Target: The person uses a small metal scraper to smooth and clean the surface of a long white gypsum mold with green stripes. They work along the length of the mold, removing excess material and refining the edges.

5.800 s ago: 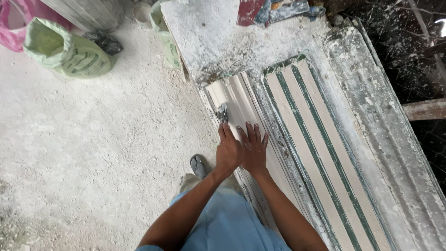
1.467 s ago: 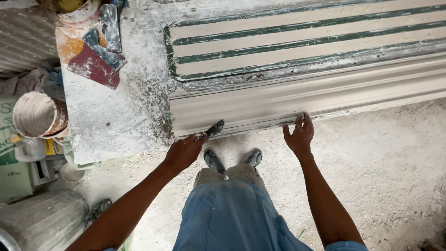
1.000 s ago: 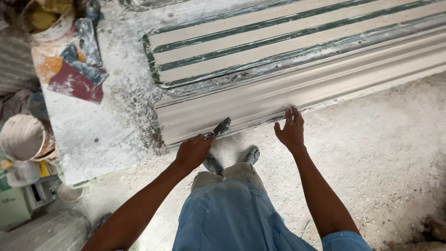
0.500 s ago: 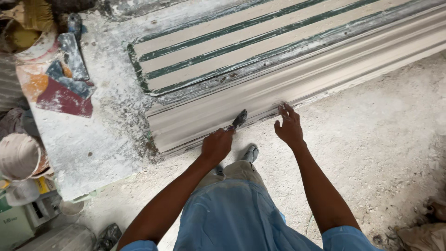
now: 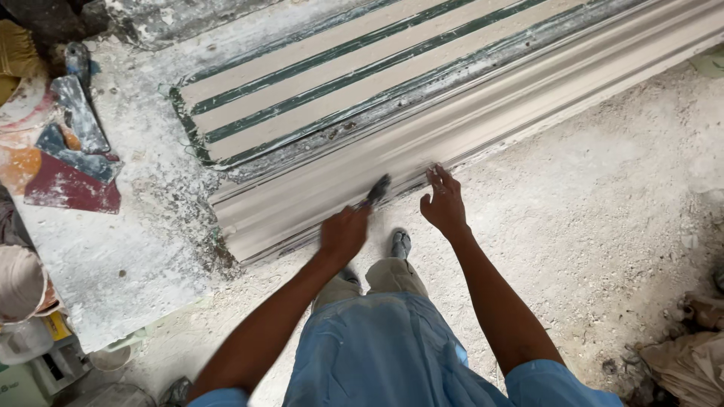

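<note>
A long pale plaster moulding lies along the near edge of a low work slab. My left hand is closed around a small dark-bladed scraper, whose tip rests against the moulding's front face. My right hand has its fingers spread, fingertips touching the moulding's lower edge just to the right of the scraper. Behind the moulding sits a flat mould with cream strips and green lines.
Torn coloured sacking and scraps lie on the slab's left end. A bucket and containers stand at the lower left. Dusty concrete floor spreads to the right, with rubble and a crumpled sack at the lower right.
Both hands have slid along the moulding, away from its left end. The left hand keeps hold of the scraper. The view has shifted, so the slab's left end sits further left.
</note>
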